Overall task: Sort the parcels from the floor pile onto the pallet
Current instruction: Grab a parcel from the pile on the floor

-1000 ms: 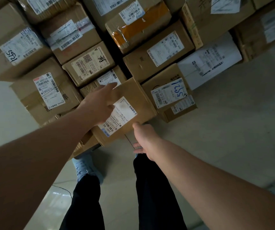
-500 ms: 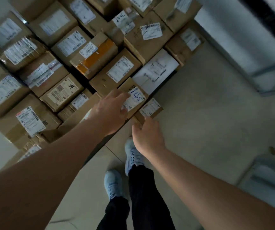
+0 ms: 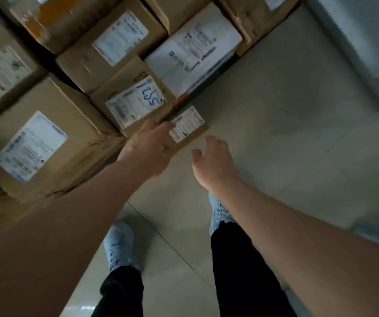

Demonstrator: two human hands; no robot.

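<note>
A small flat cardboard parcel (image 3: 190, 136) with a white label lies at the near edge of the pile of parcels, next to a box with blue handwriting (image 3: 136, 99). My left hand (image 3: 148, 148) reaches over the small parcel's left end, its fingers straight and touching the top by the label. My right hand (image 3: 214, 160) hovers just right of the parcel's near corner, fingers loosely curled and holding nothing. No pallet can be made out in this view.
A large brown box (image 3: 44, 143) sits left of my left arm. A white parcel (image 3: 193, 53) and several more cartons fill the top. Bare tiled floor (image 3: 286, 133) spreads to the right. My feet in light shoes (image 3: 120, 243) stand below.
Both hands have left the large labelled box and moved right to the small flat parcel at the pile's edge. The view has come closer and swung right.
</note>
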